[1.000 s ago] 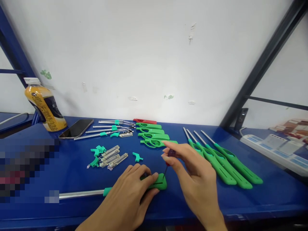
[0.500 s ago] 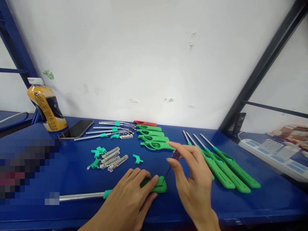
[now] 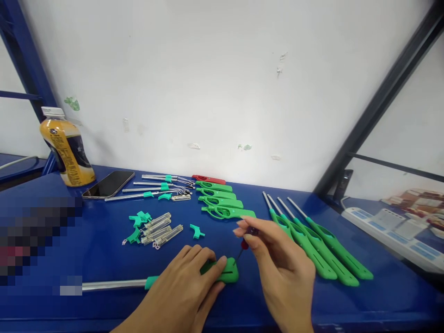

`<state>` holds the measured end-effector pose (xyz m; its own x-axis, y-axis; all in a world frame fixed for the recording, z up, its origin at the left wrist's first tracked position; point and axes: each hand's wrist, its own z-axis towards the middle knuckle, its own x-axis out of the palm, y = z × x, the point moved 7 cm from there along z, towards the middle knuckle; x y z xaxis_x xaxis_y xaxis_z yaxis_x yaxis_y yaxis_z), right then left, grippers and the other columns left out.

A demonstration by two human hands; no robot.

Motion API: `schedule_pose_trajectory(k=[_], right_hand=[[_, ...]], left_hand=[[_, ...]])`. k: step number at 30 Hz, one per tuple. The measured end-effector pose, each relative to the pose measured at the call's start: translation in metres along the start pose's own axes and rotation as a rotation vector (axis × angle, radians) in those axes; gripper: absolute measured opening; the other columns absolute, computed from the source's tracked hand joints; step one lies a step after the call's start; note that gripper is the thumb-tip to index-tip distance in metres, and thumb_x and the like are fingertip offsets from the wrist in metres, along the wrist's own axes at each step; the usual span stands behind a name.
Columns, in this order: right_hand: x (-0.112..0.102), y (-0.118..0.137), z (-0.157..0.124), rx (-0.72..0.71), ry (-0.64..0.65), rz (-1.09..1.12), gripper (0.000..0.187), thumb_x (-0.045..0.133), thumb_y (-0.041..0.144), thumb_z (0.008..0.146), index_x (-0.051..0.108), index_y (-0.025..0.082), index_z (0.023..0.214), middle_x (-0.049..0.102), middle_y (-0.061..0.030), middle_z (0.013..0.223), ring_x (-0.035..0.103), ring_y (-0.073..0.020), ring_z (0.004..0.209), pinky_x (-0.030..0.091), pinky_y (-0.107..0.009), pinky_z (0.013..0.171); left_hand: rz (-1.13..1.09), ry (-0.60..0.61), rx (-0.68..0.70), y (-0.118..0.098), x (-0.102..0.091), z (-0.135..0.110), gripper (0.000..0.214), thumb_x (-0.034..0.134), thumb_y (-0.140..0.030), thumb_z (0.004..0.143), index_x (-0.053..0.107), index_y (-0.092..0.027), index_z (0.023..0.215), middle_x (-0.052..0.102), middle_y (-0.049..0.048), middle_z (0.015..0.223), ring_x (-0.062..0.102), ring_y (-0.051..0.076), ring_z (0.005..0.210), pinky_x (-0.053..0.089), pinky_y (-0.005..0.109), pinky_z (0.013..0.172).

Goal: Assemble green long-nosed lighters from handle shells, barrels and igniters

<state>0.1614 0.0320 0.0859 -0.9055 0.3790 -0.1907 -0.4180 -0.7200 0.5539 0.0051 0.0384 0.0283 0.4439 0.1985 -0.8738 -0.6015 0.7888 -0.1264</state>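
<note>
My left hand [image 3: 189, 280] presses a green utility lighter [image 3: 229, 272] flat on the blue table, fingers wrapped over its handle. Its metal tube points left, with a teal collar by my wrist. In my right hand [image 3: 284, 273] a small screwdriver [image 3: 244, 244] with a dark red handle is pinched between thumb and fingers. It leans, and its tip meets the end of the lighter's handle, where a screw may be; that spot is too small to tell. Several green lighters with metal tubes [image 3: 324, 252] lie right of my right hand.
Green handle shells [image 3: 222, 202] and a red one [image 3: 210, 179] lie near the wall. Left of them are metal tubes with wires [image 3: 156, 186], clear fuel tanks [image 3: 157, 229] and teal triggers [image 3: 196, 231]. A phone [image 3: 109, 184] and yellow bottle [image 3: 69, 150] stand farther left.
My right hand has shifted its grip on the screwdriver, fingers closer together, and the red part of the handle now shows. The left hand still holds the lighter down. The view has shifted slightly.
</note>
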Motion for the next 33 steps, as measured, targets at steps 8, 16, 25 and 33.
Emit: schedule_pose_trajectory(k=[8,16,25,33], right_hand=[[0.002,-0.001,0.007,0.033,0.102,-0.032,0.037,0.054,0.021,0.11,0.073,0.038,0.137,0.077,-0.0037,0.126,0.077,-0.0193,0.11,0.067,-0.031,0.086],[0.001,-0.002,0.005,-0.017,0.041,-0.075,0.04,0.058,0.019,0.108,0.072,0.039,0.14,0.073,-0.0036,0.12,0.074,-0.0145,0.099,0.065,-0.026,0.081],[0.006,0.008,0.003,-0.108,-0.012,-0.112,0.037,0.069,0.017,0.102,0.076,0.035,0.133,0.072,-0.0027,0.105,0.074,-0.0149,0.088,0.064,-0.025,0.073],[-0.004,0.002,0.003,-0.074,-0.116,-0.119,0.044,0.079,0.015,0.096,0.077,0.038,0.133,0.067,-0.0002,0.096,0.071,-0.013,0.081,0.063,-0.025,0.074]], left_hand=[[0.011,0.0,-0.011,0.0,0.0,0.0,0.038,0.061,-0.016,0.104,0.063,-0.021,0.142,0.074,0.0081,0.114,0.074,0.028,0.098,0.064,0.048,0.089],[0.048,0.01,-0.001,0.0,0.0,0.001,0.039,0.063,-0.015,0.103,0.063,-0.02,0.142,0.074,0.0085,0.114,0.074,0.027,0.095,0.065,0.042,0.082],[0.018,0.03,-0.032,0.002,0.003,-0.002,0.033,0.061,-0.018,0.105,0.064,-0.022,0.138,0.073,0.0085,0.116,0.072,0.027,0.096,0.062,0.041,0.081],[0.004,0.009,-0.029,0.006,0.008,-0.005,0.035,0.058,-0.02,0.107,0.06,-0.028,0.141,0.072,0.0051,0.12,0.072,0.026,0.102,0.061,0.045,0.095]])
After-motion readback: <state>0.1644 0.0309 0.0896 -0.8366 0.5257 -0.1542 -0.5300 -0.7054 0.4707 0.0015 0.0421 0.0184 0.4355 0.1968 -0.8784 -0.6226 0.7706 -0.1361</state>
